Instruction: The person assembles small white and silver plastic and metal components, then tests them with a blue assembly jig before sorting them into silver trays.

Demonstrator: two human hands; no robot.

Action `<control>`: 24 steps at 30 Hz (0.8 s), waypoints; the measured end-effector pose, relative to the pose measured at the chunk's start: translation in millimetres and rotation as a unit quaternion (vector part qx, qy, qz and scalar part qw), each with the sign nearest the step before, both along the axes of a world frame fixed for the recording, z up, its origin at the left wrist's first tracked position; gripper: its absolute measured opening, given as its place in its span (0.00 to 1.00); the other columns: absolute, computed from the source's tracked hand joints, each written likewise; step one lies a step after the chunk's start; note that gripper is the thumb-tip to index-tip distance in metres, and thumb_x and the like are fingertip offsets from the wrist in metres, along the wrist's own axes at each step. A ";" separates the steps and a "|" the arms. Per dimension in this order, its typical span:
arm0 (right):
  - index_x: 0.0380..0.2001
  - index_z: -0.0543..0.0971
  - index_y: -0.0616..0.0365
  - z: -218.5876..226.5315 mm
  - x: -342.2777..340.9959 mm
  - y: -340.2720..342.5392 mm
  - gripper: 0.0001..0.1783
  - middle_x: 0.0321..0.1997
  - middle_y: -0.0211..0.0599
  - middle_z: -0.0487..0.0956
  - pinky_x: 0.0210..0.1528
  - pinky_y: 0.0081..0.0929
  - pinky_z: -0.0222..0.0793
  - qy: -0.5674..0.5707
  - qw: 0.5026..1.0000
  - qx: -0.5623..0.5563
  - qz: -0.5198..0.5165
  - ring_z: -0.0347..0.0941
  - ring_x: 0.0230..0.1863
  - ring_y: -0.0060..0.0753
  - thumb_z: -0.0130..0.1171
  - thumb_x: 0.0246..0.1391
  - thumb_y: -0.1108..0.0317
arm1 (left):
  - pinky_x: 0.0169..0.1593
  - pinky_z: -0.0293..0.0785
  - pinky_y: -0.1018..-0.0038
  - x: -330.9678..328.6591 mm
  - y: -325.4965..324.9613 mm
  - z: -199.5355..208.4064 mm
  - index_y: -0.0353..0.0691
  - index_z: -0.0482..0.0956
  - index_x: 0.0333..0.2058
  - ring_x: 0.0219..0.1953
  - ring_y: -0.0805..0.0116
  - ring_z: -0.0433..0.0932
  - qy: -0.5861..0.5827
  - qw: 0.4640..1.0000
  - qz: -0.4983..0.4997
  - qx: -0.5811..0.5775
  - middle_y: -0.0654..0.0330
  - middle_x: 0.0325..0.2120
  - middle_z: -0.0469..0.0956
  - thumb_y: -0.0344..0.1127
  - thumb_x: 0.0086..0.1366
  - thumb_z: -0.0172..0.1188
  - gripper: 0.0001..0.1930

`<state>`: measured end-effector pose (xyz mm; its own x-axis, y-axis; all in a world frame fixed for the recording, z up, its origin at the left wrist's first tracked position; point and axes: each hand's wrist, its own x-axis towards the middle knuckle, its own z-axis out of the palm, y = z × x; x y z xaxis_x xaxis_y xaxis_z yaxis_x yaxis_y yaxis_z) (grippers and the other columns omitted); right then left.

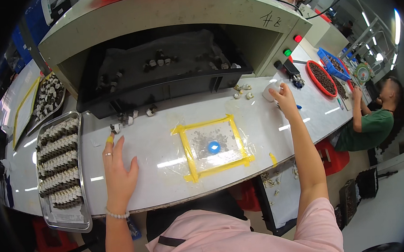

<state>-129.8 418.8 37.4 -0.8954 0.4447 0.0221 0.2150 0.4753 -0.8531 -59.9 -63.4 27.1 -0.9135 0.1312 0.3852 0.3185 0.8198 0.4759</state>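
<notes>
My left hand (119,174) lies over the white table with its fingers stretched out and apart. A yellow cover sits on one fingertip, just short of a small black-and-white part (115,128). Farther right, my right hand (282,99) is closed around a small whitish container (271,92); its exact kind is unclear. Between my hands, a clear sheet framed with yellow tape (188,157) is fixed to the table. Grey smudges mark it, and a round blue piece with a white centre (214,147) rests on it.
A metal tray (86,199) with rows of small parts stands at left. A black bin (162,92) holding similar parts sits inside the grey machine housing (166,14). Red basket (321,78) and blue basket (332,64) stand at right, near a person in green (373,125).
</notes>
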 end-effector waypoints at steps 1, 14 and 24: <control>0.50 0.63 0.67 -6.4 -6.8 6.2 0.28 0.33 0.35 0.77 0.31 0.16 0.62 0.025 1.000 -0.007 -0.012 0.70 0.30 0.18 0.60 0.50 0.65 | 0.58 0.59 0.60 -7.7 -1.3 0.3 0.34 0.65 0.52 0.57 0.46 0.59 0.002 1.000 0.001 -0.002 0.43 0.55 0.60 0.26 0.51 0.56 0.26; 0.44 0.73 0.59 0.9 -1.2 -62.5 0.21 0.53 0.49 0.69 0.56 0.34 0.59 0.149 0.936 0.267 0.174 0.63 0.56 0.48 0.61 0.44 0.68 | 0.50 0.66 0.63 -53.5 -5.8 -11.4 0.33 0.74 0.40 0.46 0.50 0.67 -0.005 0.999 -0.023 -0.045 0.47 0.43 0.70 0.23 0.50 0.54 0.15; 0.37 0.79 0.58 -12.3 13.5 -81.5 0.13 0.47 0.42 0.73 0.51 0.34 0.65 0.082 0.923 0.293 0.237 0.64 0.51 0.45 0.59 0.44 0.73 | 0.38 0.69 0.78 -4.6 4.3 6.3 0.34 0.76 0.37 0.35 0.72 0.73 -0.172 0.952 -0.072 0.245 0.58 0.35 0.77 0.20 0.53 0.56 0.11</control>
<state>-116.3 337.3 25.2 -0.9494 -0.1269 0.2873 -0.2446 0.8725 -0.4229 -64.5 -59.2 33.4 -0.9824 0.1470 0.1150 0.1684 0.4324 0.8858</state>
